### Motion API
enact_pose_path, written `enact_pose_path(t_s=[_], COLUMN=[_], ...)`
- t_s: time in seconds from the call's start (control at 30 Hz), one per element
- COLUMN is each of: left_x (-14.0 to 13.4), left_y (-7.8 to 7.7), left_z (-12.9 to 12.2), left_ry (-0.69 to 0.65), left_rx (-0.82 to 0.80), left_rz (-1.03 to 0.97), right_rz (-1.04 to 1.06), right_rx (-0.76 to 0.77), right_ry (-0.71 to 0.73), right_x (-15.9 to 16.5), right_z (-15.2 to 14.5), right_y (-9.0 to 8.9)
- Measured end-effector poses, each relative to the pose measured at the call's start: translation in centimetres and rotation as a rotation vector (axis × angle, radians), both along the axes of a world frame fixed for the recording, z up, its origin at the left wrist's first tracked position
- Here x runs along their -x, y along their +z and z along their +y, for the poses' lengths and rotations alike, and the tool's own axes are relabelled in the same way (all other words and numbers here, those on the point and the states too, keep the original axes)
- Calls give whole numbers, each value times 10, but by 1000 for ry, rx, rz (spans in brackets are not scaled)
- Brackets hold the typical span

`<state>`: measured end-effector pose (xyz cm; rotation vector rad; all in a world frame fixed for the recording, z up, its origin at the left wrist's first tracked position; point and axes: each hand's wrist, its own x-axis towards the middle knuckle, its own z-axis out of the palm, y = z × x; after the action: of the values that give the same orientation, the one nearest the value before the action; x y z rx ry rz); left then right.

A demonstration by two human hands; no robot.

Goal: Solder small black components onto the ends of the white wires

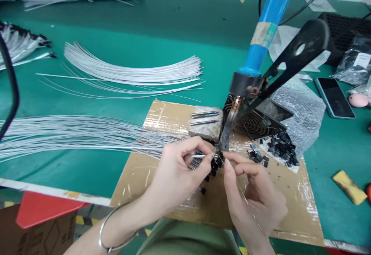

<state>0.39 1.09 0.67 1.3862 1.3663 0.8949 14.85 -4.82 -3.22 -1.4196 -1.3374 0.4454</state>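
My left hand (179, 173) is closed, pinching a thin grey wire (199, 156) just under the tip of a soldering iron. The iron (256, 46) has a blue handle and is clamped tip-down in a black metal bracket (301, 53). In my right hand (256, 193), also closed, thumb and forefinger pinch a strand of solder wire (242, 192), its end close to the iron's tip. Fingers partly hide the joint at the tip. Grey wires (87, 133) with small black ends run in from the left, passing beneath my left hand.
A cardboard sheet (168, 121) lies on the green table. A grey block (205, 125) holds several metal rods. Small black pieces (281, 146) lie on bubble wrap (304, 112). Farther out are a wire bundle (133, 69), a phone (334, 97) and a yellow sponge (349, 187).
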Motion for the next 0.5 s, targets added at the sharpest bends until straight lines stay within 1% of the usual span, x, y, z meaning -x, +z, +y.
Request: enact_pose_path(t_s=[0.17, 0.5], left_x=[1, 1], left_y=[0, 0], left_z=[0, -1], left_ry=[-8, -4], left_rx=[-6, -31], left_rz=[5, -29], right_rz=[18, 14], right_rx=[-17, -35], right_ry=[-53, -50], right_x=[4, 4], right_z=[2, 1], right_y=[0, -1])
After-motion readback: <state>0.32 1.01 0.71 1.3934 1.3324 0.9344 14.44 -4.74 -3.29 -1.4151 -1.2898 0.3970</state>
